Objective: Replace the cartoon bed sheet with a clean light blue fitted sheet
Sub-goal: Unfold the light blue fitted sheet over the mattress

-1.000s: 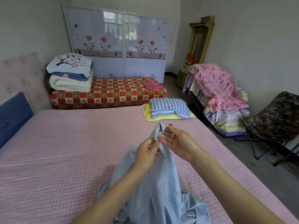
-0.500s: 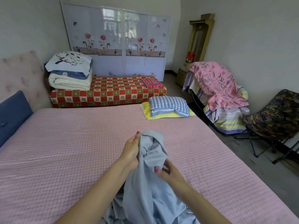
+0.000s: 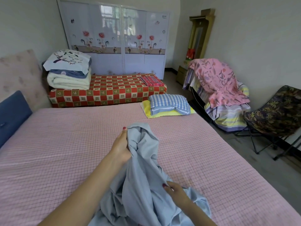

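A bunched light blue fitted sheet hangs over the near part of the bed, which is covered by a pink checked mattress pad. My left hand grips the sheet's raised top end, held above the bed. My right hand pinches the fabric lower down, near the bed surface. The rest of the sheet lies crumpled at the near edge. No cartoon sheet is on the bed; a pink patterned cloth is draped over a chair on the right.
A blue checked pillow on a yellow one lies at the bed's far right corner. A red checked daybed with stacked bedding stands behind. A blue cushion leans on the headboard at left. A folding chair stands on the floor at right.
My right hand slid from the sheet's top corner down the fabric toward me. My left hand stayed up holding the top end, and the sheet stretched out between both hands.
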